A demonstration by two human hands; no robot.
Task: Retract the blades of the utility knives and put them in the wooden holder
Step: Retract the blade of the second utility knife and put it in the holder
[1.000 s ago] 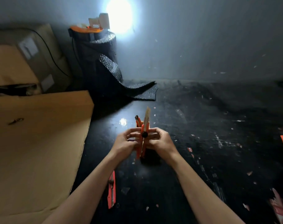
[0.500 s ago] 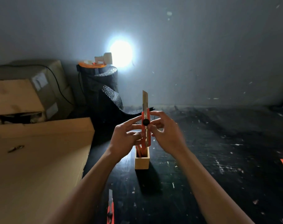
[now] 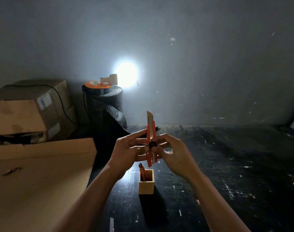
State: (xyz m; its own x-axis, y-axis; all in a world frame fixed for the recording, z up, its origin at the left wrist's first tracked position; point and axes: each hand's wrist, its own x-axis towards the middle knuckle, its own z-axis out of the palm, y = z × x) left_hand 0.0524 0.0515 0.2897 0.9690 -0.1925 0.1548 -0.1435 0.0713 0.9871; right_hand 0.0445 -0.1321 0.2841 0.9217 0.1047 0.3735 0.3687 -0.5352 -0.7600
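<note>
Orange knife (image 3: 150, 141) upright between both hands above the wooden holder (image 3: 146, 182), blade out (pointing up), left hand (image 3: 128, 150) pinching its side, right hand (image 3: 174, 152) on the black knob (image 3: 152, 145), another knife (image 3: 143, 171) in the holder

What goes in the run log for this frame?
both hands: left hand, right hand hold orange utility knife | blade out | wooden holder: one knife
</note>
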